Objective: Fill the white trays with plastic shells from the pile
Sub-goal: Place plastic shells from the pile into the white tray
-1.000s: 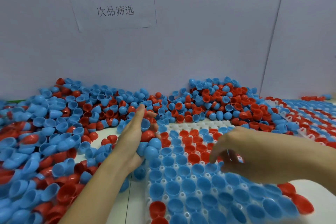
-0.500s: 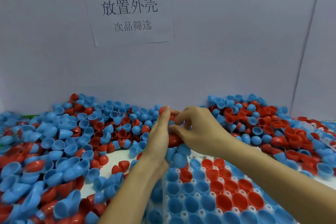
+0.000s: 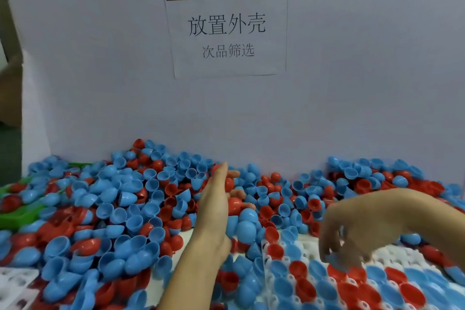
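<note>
So half a second back the right hand (image 3: 362, 229) was up at the left hand (image 3: 216, 205), picking a shell out of the handful. Now it's swung down to the white tray (image 3: 392, 250), fingers pointing down over a red shell in the tray (image 3: 338, 269). It's motion-blurred, so I honestly can't tell if those fingers are pinching a shell or have just let one go.

The left hand hasn't budged: edge-on, fingers cupped around a clutch of red and blue shells (image 3: 245, 219), right at the tray's far-left corner. The big pile (image 3: 120, 206) sits on the surface behind and to the left.

Looks like one more slot is getting filled. The bare white pockets are under the right wrist, so plenty left.
</note>
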Demonstrator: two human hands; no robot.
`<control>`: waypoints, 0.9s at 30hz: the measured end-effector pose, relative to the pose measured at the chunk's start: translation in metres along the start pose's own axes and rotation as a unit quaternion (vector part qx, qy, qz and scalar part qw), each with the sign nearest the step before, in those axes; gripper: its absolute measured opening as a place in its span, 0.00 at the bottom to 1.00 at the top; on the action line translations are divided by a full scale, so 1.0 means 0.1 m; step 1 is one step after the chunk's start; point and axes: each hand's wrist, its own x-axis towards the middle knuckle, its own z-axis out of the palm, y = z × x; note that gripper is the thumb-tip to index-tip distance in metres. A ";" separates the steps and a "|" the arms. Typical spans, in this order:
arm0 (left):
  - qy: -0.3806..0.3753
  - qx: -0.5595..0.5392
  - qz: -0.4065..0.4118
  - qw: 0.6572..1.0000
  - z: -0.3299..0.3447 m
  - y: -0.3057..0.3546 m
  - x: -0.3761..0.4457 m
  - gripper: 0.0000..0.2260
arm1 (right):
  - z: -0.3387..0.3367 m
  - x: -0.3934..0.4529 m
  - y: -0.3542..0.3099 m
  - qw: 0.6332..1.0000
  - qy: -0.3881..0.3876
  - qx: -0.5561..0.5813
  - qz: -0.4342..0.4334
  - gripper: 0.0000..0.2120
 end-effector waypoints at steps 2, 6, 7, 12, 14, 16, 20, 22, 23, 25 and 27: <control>0.024 -0.002 0.010 1.000 -0.09 0.07 0.03 0.18 | -0.10 0.08 -0.12 0.995 -0.074 -0.061 0.026 0.13; 0.059 -0.032 -0.014 0.998 -0.19 0.12 0.04 0.17 | -0.40 0.35 -0.45 0.945 0.268 0.138 -0.126 0.27; 0.064 -0.036 -0.022 0.997 -0.20 0.12 0.02 0.17 | -0.48 0.42 -0.52 0.886 0.320 0.280 -0.186 0.37; 0.043 -0.035 -0.040 0.998 -0.21 0.08 0.04 0.19 | -0.59 0.62 -0.71 0.867 0.350 0.291 -0.203 0.35; 0.010 -0.059 -0.058 0.997 -0.20 0.05 0.04 0.20 | -0.47 0.62 -0.62 0.881 0.350 0.262 -0.180 0.26; -0.033 -0.078 -0.078 0.993 -0.18 0.04 0.04 0.24 | -0.35 0.59 -0.52 0.883 0.355 0.250 -0.177 0.18; -0.112 -0.040 -0.097 0.988 -0.10 0.00 0.06 0.30 | -0.24 0.49 -0.42 0.862 0.350 0.288 -0.227 0.17; -0.137 -0.025 -0.106 0.985 -0.03 0.00 0.04 0.28 | -0.21 0.46 -0.41 0.864 0.340 0.273 -0.250 0.16; -0.140 -0.005 -0.110 0.984 0.01 -0.01 0.04 0.26 | -0.19 0.44 -0.41 0.866 0.338 0.263 -0.258 0.15; -0.116 0.055 -0.102 0.986 0.09 -0.02 0.05 0.21 | -0.17 0.43 -0.43 0.865 0.353 0.237 -0.267 0.14; -0.110 0.098 -0.084 0.986 0.11 -0.01 0.03 0.19 | -0.16 0.44 -0.47 0.858 0.383 0.213 -0.269 0.11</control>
